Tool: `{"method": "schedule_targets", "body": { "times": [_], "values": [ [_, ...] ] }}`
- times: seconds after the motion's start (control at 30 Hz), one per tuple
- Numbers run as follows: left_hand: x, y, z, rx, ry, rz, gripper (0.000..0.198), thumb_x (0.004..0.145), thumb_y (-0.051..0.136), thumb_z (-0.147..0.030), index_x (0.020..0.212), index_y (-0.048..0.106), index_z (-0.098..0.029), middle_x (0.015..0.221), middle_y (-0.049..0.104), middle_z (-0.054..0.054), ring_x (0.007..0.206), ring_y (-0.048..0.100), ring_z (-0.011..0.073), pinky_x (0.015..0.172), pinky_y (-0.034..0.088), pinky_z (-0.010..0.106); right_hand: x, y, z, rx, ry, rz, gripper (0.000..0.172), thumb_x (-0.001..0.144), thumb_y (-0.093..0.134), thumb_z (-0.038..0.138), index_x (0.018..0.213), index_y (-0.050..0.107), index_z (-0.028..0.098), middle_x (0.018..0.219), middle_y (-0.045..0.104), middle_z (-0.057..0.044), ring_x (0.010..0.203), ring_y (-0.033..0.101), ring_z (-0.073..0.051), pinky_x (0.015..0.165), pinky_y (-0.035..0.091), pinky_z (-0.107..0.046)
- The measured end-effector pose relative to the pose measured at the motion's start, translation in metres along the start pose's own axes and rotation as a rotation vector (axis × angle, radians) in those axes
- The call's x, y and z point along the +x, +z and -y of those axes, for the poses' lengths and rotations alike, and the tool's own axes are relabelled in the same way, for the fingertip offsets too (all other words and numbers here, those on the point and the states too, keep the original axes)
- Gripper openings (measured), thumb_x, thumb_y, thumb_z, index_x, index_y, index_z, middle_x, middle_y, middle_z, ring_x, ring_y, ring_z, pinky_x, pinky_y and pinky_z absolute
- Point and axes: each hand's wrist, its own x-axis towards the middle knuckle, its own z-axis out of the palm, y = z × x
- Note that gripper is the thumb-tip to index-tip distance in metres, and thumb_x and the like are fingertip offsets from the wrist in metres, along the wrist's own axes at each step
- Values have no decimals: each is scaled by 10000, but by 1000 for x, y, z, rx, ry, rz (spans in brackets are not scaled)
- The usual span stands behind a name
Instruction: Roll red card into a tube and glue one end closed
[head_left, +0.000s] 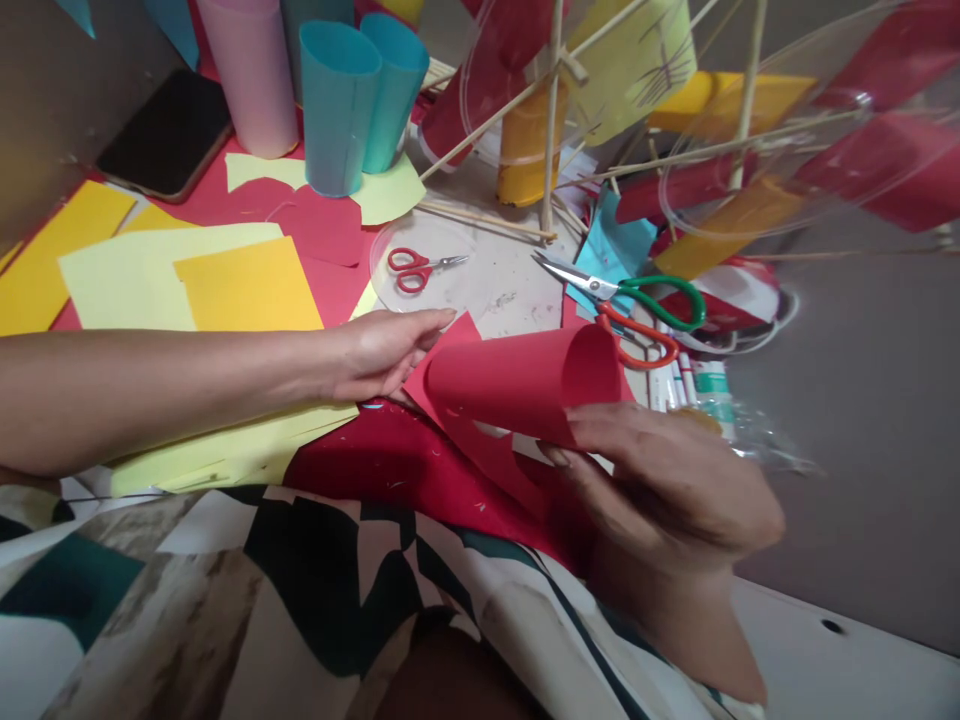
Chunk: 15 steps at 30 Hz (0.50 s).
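Observation:
A red paper tube (502, 375) lies on its side across the middle, its open end facing right. My right hand (660, 480) pinches the rim of that end between thumb and fingers. At the tube's other end, my left hand (382, 350) has its fingers curled at the corner of a flat red paper sheet (461, 335), with the thumb stretched along the top. The sheet lies beneath the tube. Small red-handled scissors (416, 270) rest beyond my left hand. Larger scissors with green and orange handles (622, 295) lie just past the tube's open end.
Teal paper tubes (337, 110) and a pink tube (255, 80) stand at the back left near a phone (166, 135). Yellow sheets (255, 285) cover the left side. A stick frame (555, 130) with coloured tubes rises at the back right. Markers (667, 385) lie at right.

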Motion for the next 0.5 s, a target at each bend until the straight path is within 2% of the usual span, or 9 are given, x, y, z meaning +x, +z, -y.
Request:
{"method": "schedule_targets", "body": {
  "times": [0.1,0.17,0.33,0.5],
  "values": [
    [-2,2,0,-23,-29,43,211,947,653,-311,813,621,-150,634,643,23,484,583,93,477,477,183,7,3,4,-72,-113,-6,201,846,687,59,948,688,233,821,775,-21,724,755,-175,661,642,-282],
    [-3,4,0,-37,-39,45,197,946,656,-299,825,634,-145,622,645,25,559,640,117,541,517,190,8,4,5,-89,-116,5,190,858,687,71,954,678,235,829,779,-19,728,756,-170,666,640,-279],
    [-3,5,2,-71,-8,6,156,937,673,-258,852,651,-129,644,666,31,657,678,120,634,543,182,7,6,5,-107,-134,18,185,872,685,90,983,672,238,862,791,-33,750,764,-176,666,638,-283],
    [-2,4,3,-73,-18,25,162,918,702,-264,839,656,-129,623,662,39,679,695,148,665,569,224,11,5,7,-104,-160,39,183,879,667,73,988,654,219,830,788,-47,741,769,-176,663,637,-271]
  ]
}}
